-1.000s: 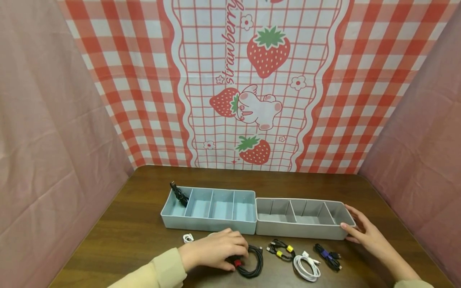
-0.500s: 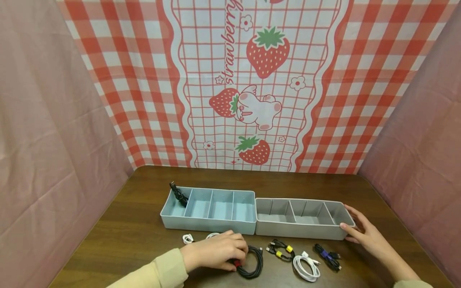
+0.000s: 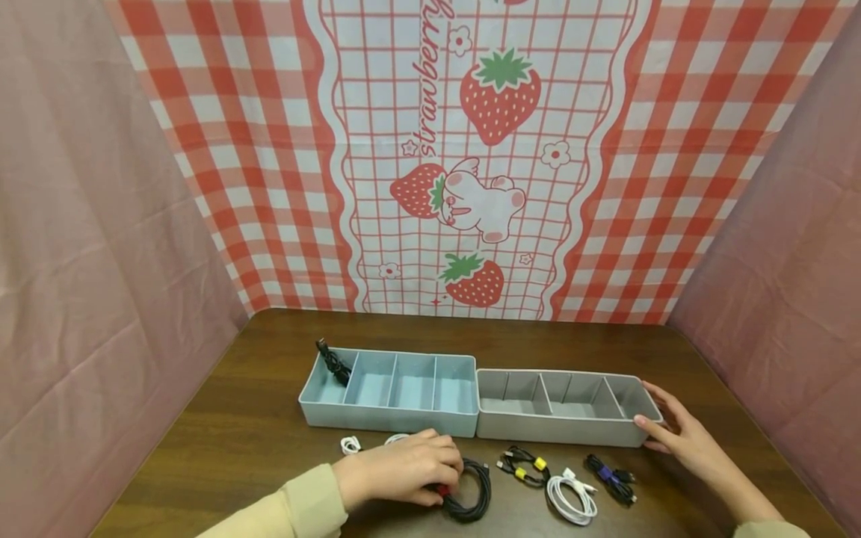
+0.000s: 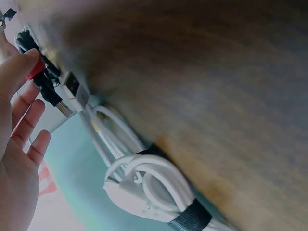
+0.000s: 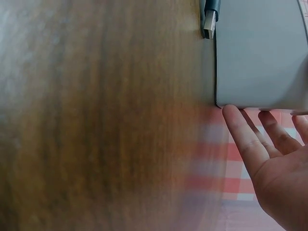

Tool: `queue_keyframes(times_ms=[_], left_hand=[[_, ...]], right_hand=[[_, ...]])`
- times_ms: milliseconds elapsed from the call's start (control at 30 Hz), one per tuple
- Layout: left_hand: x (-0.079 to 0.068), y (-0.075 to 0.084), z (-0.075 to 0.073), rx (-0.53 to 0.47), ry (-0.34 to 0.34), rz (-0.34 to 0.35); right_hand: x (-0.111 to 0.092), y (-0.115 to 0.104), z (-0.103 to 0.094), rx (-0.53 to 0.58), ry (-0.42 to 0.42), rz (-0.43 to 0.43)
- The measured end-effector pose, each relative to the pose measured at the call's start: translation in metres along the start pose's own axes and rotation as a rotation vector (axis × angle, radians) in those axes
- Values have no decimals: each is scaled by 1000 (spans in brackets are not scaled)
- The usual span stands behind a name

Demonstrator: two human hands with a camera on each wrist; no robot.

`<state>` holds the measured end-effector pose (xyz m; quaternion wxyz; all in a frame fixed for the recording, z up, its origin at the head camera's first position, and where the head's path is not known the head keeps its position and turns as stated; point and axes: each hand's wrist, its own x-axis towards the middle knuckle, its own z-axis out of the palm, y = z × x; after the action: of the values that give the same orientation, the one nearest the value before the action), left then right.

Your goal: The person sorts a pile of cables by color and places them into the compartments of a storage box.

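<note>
My left hand (image 3: 410, 467) lies over a coiled black cable (image 3: 480, 501) on the table. In the left wrist view, its thumb and index finger pinch the cable's red tie (image 4: 36, 67), while the other fingers are loosely bent. Close to that wrist is a bundled white cable (image 4: 163, 187) with a black tie, mostly covered by the hand in the head view. My right hand (image 3: 679, 437) touches the right end of a grey divided box (image 3: 558, 430), thumb at the front corner. The right wrist view shows its fairly straight fingertips (image 5: 231, 113) against the end wall.
A light blue divided box (image 3: 390, 420) adjoins the grey one, with a black cable (image 3: 334, 365) in its leftmost compartment. In front lie a small white cable (image 3: 350, 445), a yellow-tied black cable (image 3: 525, 474), a white coil (image 3: 572, 508) and a purple-tied black cable (image 3: 610, 478).
</note>
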<state>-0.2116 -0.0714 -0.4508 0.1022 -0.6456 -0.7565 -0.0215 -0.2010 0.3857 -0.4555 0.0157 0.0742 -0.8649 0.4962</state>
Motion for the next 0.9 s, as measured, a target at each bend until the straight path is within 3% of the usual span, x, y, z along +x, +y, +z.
queue_keyframes(times_ms=[467, 900], left_hand=[[3, 1, -12, -2, 37, -26], [5, -1, -21, 14, 97, -91]], right_hand=[[0, 0, 0, -8, -5, 8], [-1, -2, 1, -11, -2, 6]])
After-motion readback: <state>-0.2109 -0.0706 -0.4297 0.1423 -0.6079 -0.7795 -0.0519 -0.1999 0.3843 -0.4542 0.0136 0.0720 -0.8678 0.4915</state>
